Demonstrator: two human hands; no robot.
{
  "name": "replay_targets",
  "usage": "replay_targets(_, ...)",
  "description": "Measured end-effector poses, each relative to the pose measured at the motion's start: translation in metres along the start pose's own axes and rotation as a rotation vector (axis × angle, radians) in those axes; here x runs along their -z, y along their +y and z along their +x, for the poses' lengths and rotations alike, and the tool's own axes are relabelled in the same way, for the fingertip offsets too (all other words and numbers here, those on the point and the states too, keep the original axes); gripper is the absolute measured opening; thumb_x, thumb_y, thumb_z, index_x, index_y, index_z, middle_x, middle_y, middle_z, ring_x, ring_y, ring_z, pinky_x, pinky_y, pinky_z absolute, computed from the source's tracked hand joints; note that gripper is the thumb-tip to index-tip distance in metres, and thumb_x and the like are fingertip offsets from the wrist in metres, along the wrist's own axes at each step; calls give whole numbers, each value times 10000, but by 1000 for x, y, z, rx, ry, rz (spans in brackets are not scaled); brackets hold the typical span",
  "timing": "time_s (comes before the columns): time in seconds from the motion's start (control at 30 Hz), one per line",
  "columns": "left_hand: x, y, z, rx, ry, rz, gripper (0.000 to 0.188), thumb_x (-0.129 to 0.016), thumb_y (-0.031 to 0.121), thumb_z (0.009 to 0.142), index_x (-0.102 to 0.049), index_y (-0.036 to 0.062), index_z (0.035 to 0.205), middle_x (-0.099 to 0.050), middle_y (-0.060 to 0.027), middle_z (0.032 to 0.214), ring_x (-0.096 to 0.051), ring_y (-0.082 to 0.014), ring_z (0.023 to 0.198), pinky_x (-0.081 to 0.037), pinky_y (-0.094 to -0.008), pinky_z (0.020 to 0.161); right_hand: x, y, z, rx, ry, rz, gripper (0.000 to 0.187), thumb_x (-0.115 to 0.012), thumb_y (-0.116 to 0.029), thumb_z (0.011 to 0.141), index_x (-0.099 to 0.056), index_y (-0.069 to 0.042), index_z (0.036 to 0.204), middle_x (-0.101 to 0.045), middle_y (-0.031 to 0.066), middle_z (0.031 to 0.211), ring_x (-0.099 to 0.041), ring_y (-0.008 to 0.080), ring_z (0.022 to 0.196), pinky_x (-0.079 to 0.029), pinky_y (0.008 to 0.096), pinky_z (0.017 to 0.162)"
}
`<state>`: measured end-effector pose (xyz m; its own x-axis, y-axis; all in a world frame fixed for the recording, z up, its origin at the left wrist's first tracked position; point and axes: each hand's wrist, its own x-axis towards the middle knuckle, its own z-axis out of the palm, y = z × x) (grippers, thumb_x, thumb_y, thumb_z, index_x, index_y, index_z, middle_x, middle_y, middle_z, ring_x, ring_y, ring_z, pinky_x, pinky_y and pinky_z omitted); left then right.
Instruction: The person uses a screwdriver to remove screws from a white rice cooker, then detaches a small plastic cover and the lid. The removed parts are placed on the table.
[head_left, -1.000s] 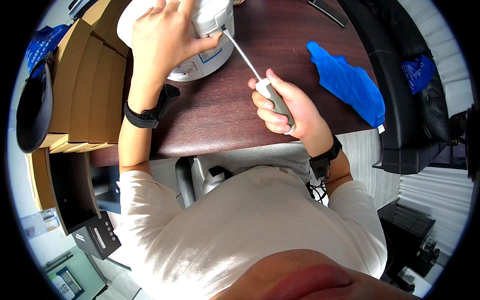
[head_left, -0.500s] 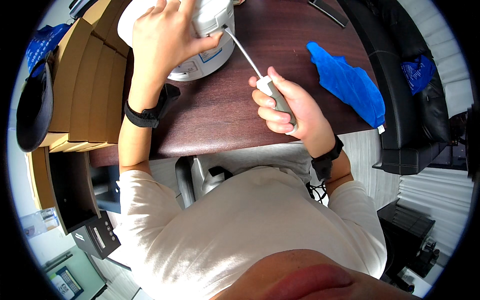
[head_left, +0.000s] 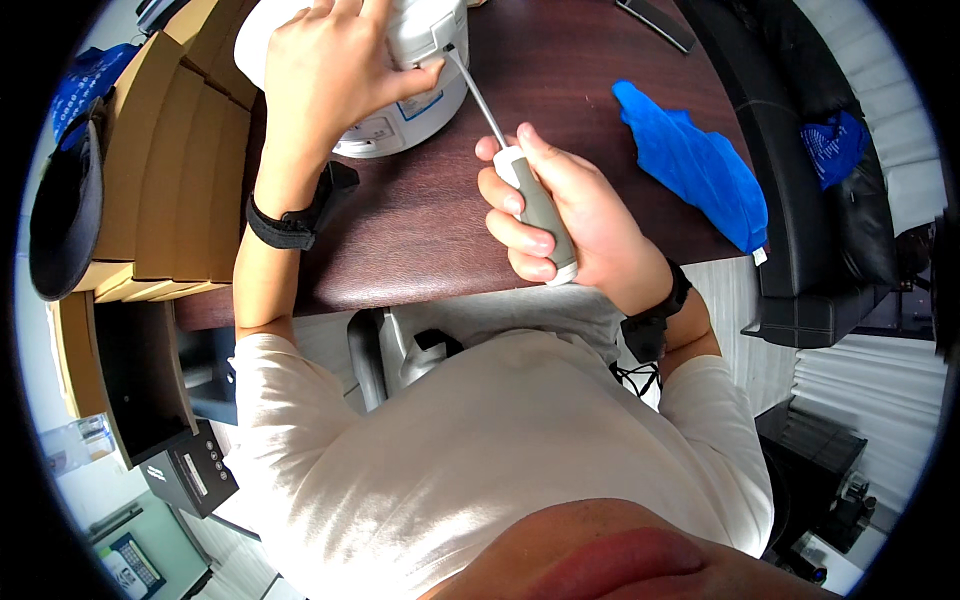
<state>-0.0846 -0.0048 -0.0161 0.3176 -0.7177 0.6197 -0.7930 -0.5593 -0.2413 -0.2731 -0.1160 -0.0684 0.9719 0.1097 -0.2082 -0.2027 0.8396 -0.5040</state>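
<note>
A white, rounded appliance that looks like a rice cooker (head_left: 430,122) stands at the far left of the table, partly cut off by the upper edge. My left hand (head_left: 335,60) grips it from above, fingers over the lid and thumb stretched along its rim; some fingertips are out of sight. In my right hand (head_left: 575,200) is a screwdriver (head_left: 545,215) with a grey and white handle, fingers wrapped round it. Its metal shaft slants up and left, the tip at a small dark opening in the appliance's rim, close to my left thumb. How deep the tip sits cannot be seen.
A blue cloth (head_left: 690,165) lies on the dark wooden table (head_left: 420,235), right of my right hand. Behind it is a dark flat device (head_left: 655,25). Cardboard boxes (head_left: 165,170) with a dark cap (head_left: 65,215) line the left side; a black sofa (head_left: 800,230) stands right.
My right hand has shifted a little left and up with the screwdriver, whose handle now shows more of its grey side. The tip stays at the opening; my left hand has hardly moved.
</note>
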Motion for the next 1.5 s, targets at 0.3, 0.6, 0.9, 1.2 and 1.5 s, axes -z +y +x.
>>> replay_targets(0.3,-1,1,2,16,7,22,979,-771,553,552,-479,42,1335,-667,-178,872,-661,-334,899,-514,-394,780,69,-43,18,1007,340,-2066,214,-595,-246,911,-583,-99,1066,-592,115,747,-627,282,648,-490,344,553)
replay_targets(0.6,-18,-11,0,-184,262,39,898,-729,649,626,-521,126,1326,-651,-81,738,-677,-241,643,-529,-329,562,52,-66,4,1149,451,-2274,281,-682,-323,813,-662,-139,1024,-622,37,754,-618,203,652,-465,296,537)
replay_targets(0.9,-1,-1,-2,-50,37,23,973,-757,560,579,-467,37,1347,-668,-183,905,-660,-353,912,-515,-410,788,70,-42,10,1174,542,-2074,262,-718,-289,794,-677,-131,998,-672,35,813,-639,172,684,-470,268,570)
replay_targets(1.2,-2,-2,-1,-6,-24,20,1020,-769,567,555,-447,34,1363,-664,-183,939,-653,-358,947,-517,-404,814,58,-41,-4,190,56,-670,353,-452,-349,1007,-545,-25,1114,-564,36,753,-511,67,506,-379,185,375)
replay_targets(1.5,-3,-3,-1,-13,5,72,1013,-770,564,554,-453,33,1357,-660,-211,958,-645,-365,971,-513,-406,821,68,-2,10,52,-74,-147,381,-351,-410,1024,-472,-59,1110,-505,40,724,-464,107,464,-360,243,370)
